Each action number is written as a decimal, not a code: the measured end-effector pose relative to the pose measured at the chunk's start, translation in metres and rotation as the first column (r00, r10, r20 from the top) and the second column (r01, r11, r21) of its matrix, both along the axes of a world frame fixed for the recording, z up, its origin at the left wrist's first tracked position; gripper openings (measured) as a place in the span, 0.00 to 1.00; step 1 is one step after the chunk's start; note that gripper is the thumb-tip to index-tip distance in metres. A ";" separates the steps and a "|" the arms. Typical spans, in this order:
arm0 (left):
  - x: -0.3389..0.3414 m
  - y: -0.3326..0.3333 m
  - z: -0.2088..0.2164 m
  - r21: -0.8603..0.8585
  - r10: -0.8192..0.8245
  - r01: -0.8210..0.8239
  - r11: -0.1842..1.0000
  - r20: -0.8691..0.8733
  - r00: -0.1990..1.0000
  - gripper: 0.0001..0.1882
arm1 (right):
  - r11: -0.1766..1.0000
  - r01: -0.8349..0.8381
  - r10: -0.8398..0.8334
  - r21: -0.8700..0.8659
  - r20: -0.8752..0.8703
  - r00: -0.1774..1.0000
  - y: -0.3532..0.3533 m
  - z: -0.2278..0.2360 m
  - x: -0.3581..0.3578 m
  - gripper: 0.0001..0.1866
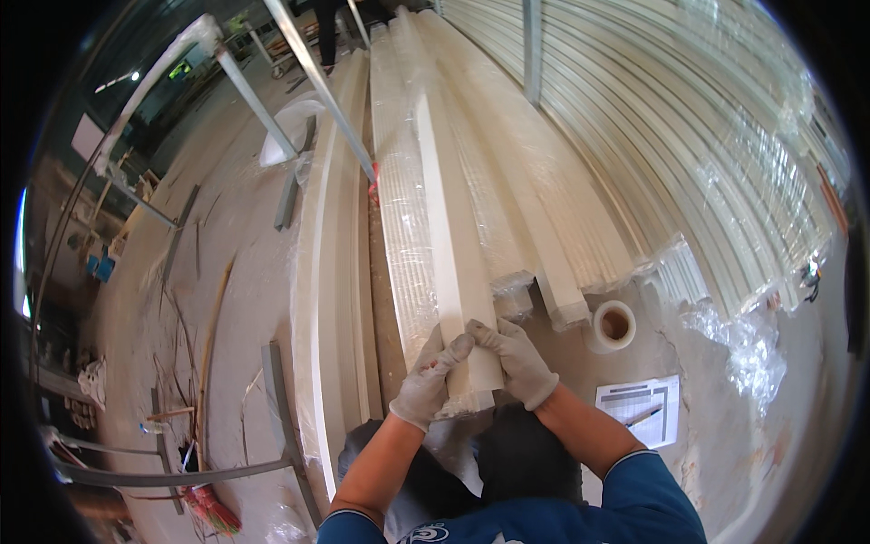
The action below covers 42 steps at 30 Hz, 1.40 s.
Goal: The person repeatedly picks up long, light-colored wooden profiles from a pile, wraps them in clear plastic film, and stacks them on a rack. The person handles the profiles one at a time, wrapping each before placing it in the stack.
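Observation:
A long cream-coloured profile (460, 263) stretches away from my lap, its near end between my hands. My left hand (430, 376), in a light work glove, is closed on the left edge of that end. On the right edge my right hand (518, 361), gloved too, is closed with its thumb on top, close to the left thumb. A film-wrapped bundle of ribbed cream strips (405, 245) lies along the left of the profile. More wrapped cream lengths (557, 227) rest to its right.
A roll of clear film (613, 326) stands on the floor at the right, near a printed sheet (654, 397) with a pen (643, 417) on it. Long stacked profiles (652, 127) fill the far right. Metal posts (322, 82) rise at the left. A broom (210, 510) lies lower left.

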State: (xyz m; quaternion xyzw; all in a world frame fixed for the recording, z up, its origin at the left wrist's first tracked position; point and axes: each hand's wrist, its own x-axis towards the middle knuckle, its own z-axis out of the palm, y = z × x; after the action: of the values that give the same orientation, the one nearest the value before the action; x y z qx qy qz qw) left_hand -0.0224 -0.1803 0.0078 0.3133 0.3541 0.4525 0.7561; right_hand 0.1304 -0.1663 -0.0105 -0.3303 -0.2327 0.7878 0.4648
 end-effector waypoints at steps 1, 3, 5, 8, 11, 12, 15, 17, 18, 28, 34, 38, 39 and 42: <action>0.001 0.001 -0.004 0.003 -0.023 0.023 1.000 0.063 0.998 0.28 | 1.000 0.008 -0.008 -0.014 0.008 1.000 0.001 -0.002 0.000 0.18; 0.002 0.002 -0.014 -0.101 -0.022 0.031 0.994 0.086 0.996 0.27 | 0.994 0.024 -0.032 0.102 0.081 0.996 0.002 -0.005 0.000 0.17; 0.003 0.003 -0.024 -0.175 0.004 0.021 0.984 0.141 0.990 0.25 | 0.988 0.016 -0.041 0.151 0.167 0.985 0.003 -0.008 0.000 0.16; 0.002 0.000 -0.034 -0.216 0.076 -0.054 0.975 0.093 0.993 0.25 | 0.990 -0.020 -0.016 0.143 0.243 0.970 0.004 -0.010 0.001 0.16; -0.001 -0.006 -0.036 -0.176 0.105 -0.089 0.980 0.084 0.991 0.20 | 0.987 -0.022 -0.011 0.158 0.201 0.980 0.004 -0.011 -0.001 0.16; -0.004 -0.007 -0.036 -0.202 0.136 -0.126 0.971 0.038 0.990 0.15 | 0.986 0.009 -0.037 0.165 0.171 0.985 0.003 -0.011 -0.002 0.16; -0.010 -0.003 -0.036 -0.285 0.128 -0.122 0.951 0.002 0.992 0.31 | 0.985 -0.005 -0.026 0.173 0.179 0.984 0.005 -0.014 -0.007 0.18; -0.012 -0.002 -0.040 -0.250 0.168 -0.157 0.955 0.024 0.985 0.24 | 0.985 -0.033 -0.002 0.172 0.197 0.980 0.006 -0.017 -0.008 0.19; -0.013 -0.002 -0.042 -0.224 0.198 -0.183 0.957 0.046 0.979 0.18 | 0.985 -0.039 0.004 0.171 0.197 0.980 0.006 -0.018 -0.009 0.20; -0.020 -0.005 -0.053 -0.317 0.131 -0.067 0.946 0.184 0.974 0.23 | 0.919 -0.044 -0.151 0.392 0.454 0.878 0.007 -0.017 -0.002 0.25; -0.009 -0.014 -0.028 -0.276 0.134 -0.071 0.958 0.218 0.967 0.39 | 0.909 -0.102 -0.081 0.405 0.411 0.908 0.003 -0.008 0.004 0.23; -0.011 -0.022 -0.006 -0.264 0.121 -0.033 0.964 0.327 0.937 0.39 | 0.865 -0.062 -0.204 0.498 0.462 0.863 0.010 -0.006 0.006 0.25; -0.010 -0.025 -0.001 -0.275 0.119 -0.014 0.961 0.370 0.921 0.39 | 0.846 -0.035 -0.272 0.532 0.487 0.830 0.014 -0.005 0.005 0.26; -0.006 -0.037 0.010 -0.305 0.065 0.068 0.950 0.407 0.911 0.40 | 0.889 0.168 -0.263 0.425 0.175 0.949 0.027 0.004 -0.002 0.31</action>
State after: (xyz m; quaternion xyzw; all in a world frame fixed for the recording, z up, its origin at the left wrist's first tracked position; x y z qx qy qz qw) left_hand -0.0282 -0.2171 0.0183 0.0874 0.2535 0.4460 0.8540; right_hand 0.1286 -0.1388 -0.0064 -0.3387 -0.4042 0.6225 0.5783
